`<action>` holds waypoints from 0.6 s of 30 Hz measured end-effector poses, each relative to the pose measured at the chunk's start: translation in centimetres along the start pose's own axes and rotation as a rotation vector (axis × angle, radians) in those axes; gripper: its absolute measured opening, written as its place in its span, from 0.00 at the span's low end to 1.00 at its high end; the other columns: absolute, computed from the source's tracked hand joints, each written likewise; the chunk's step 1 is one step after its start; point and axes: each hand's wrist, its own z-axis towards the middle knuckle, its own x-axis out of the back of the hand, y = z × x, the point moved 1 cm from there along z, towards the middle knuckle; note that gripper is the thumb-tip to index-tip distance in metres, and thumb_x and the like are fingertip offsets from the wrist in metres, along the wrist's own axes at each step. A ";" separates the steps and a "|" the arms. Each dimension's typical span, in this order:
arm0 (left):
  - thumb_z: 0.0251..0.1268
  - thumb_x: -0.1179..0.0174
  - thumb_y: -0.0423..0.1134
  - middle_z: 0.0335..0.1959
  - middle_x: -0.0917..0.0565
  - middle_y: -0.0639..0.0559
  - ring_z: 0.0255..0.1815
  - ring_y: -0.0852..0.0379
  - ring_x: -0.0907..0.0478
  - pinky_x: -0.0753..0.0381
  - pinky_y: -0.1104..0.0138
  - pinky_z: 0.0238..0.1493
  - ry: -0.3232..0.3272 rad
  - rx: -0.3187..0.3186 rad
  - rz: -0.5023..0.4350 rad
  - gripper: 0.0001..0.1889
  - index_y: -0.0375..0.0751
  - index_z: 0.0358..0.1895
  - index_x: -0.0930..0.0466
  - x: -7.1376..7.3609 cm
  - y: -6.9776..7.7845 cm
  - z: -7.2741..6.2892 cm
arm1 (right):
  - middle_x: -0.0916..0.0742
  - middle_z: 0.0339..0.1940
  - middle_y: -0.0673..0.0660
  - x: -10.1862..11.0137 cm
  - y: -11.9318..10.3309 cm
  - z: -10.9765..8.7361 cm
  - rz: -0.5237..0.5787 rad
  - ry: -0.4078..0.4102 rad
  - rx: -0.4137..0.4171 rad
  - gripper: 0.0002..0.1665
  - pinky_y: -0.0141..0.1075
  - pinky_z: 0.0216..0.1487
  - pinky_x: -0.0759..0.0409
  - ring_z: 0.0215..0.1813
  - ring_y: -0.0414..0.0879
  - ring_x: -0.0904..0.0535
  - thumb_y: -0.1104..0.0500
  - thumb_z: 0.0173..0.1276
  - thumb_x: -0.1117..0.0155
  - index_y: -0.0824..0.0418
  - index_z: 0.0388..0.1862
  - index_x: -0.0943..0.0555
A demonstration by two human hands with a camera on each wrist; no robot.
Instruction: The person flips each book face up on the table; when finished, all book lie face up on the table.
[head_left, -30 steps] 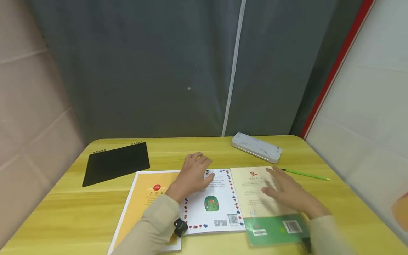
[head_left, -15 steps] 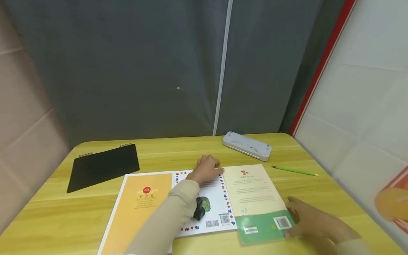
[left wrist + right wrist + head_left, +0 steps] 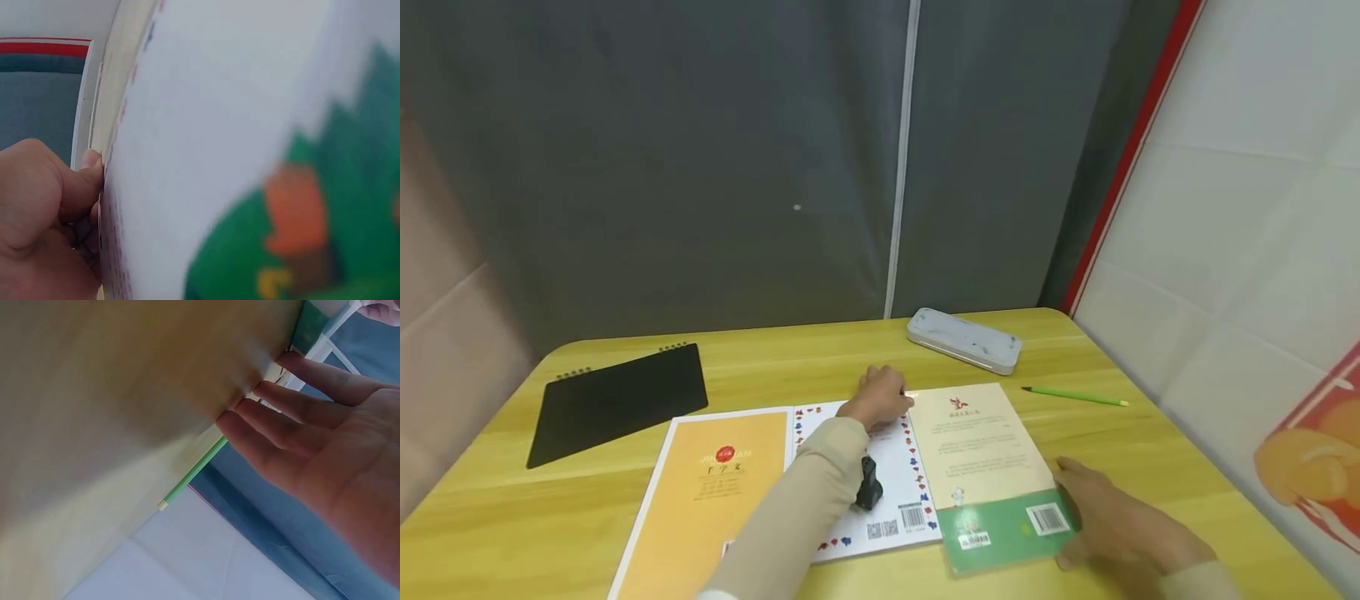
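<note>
Head view. Curtain (image 3: 700, 183), 12 o'clock: matt cloth. Table (image 3: 797, 358): wood-grain, low sheen. White book (image 3: 898, 475), 6 o'clock, green-and-cream book (image 3: 988, 475), 5: smooth paper. Notebook (image 3: 617, 404), 8: matt cover.

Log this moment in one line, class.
left hand: at far edge of white book | right hand: at right edge of cream-green book

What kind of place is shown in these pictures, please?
Perhaps a study corner: three books and a green pencil lie on a wood-grain table, with what looks like a dark curtain behind it.
</note>
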 end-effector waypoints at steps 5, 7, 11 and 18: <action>0.70 0.41 0.39 0.43 0.26 0.46 0.47 0.46 0.38 0.38 0.51 0.54 -0.038 0.010 -0.036 0.10 0.40 0.29 0.22 0.2 -0.4 -0.3 | 0.35 0.66 0.84 0.1 -0.6 0.0 0.067 0.005 -0.034 0.58 0.69 0.62 0.36 0.63 0.77 0.34 0.55 0.28 0.13 0.77 0.59 0.31; 0.70 0.41 0.39 0.46 0.25 0.46 0.49 0.45 0.38 0.38 0.50 0.56 -0.036 0.017 -0.066 0.09 0.39 0.32 0.21 0.3 -0.5 -0.3 | 0.30 0.63 0.77 0.3 -0.6 -0.1 0.140 -0.005 -0.060 0.59 0.60 0.63 0.31 0.60 0.68 0.29 0.55 0.29 0.13 0.75 0.59 0.33; 0.72 0.43 0.40 0.48 0.26 0.46 0.50 0.45 0.38 0.38 0.50 0.57 -0.036 0.031 -0.140 0.08 0.39 0.37 0.20 0.4 -0.5 -0.2 | 0.23 0.58 0.64 1.1 -0.3 -0.6 0.243 -0.032 -0.101 0.58 0.50 0.58 0.27 0.55 0.55 0.27 0.56 0.34 0.14 0.73 0.62 0.36; 0.74 0.45 0.38 0.36 0.29 0.48 0.49 0.46 0.40 0.43 0.52 0.53 -0.037 0.007 -0.203 0.11 0.39 0.30 0.25 1.1 -0.1 0.2 | 0.24 0.63 0.69 2.8 -0.3 -1.5 0.474 -0.002 0.000 0.56 0.38 0.52 0.21 0.60 0.61 0.24 0.58 0.53 0.21 0.77 0.71 0.44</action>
